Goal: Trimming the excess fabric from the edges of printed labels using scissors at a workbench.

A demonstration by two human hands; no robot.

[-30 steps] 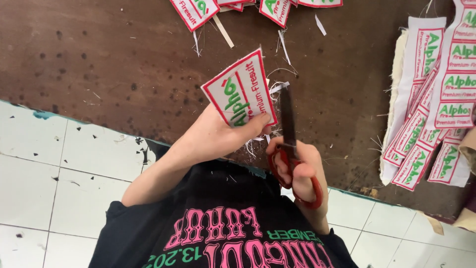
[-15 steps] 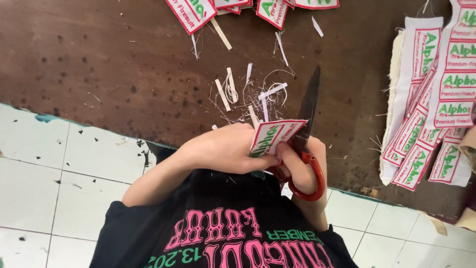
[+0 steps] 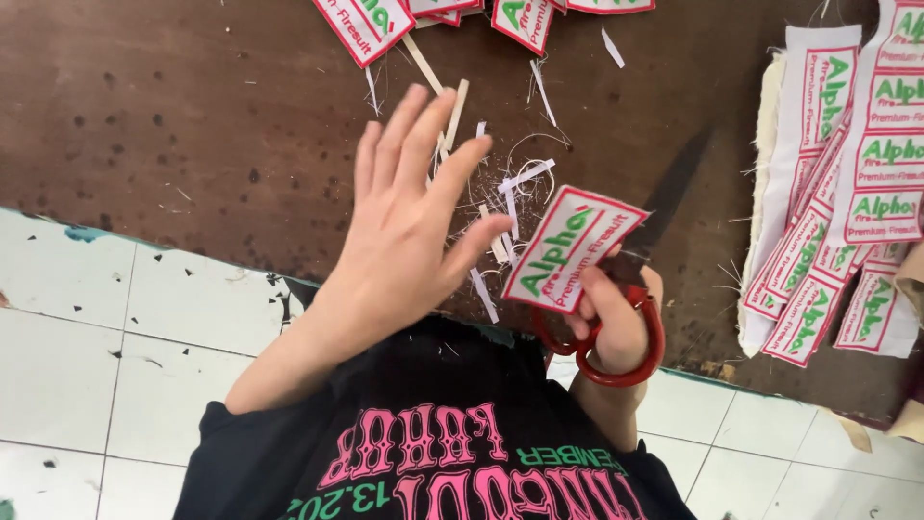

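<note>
1. the cut-out patch (image 3: pixel 571 248), white with a red border and green lettering, sits at the right hand (image 3: pixel 616 323), just above its fingers and tilted. it looks pinched there alongside the scissors, though i can't see the exact grip.
2. the red-handled scissors (image 3: pixel 616 337) are in that same right hand, fingers through the loops. the dark blades point up and away behind the patch, and i can't tell if they're parted or together.
3. the left hand (image 3: pixel 409 217) is wide open, fingers spread, holding nothing, hovering over the surface just left of the patch.
4. under and between the hands is a scatter of thin white trimmings (image 3: pixel 505 207) and loose threads, so i'd say this patch has its edges already trimmed.
5. done pile, by my guess: a few loose patches (image 3: pixel 361 24) at the top edge of the brown surface (image 3: pixel 192 135).
6. still left, by the look of it: strips of uncut patches (image 3: pixel 847 193) stacked on the right, many joined on white fabric. so i'd call it partway through, plenty left.
</note>
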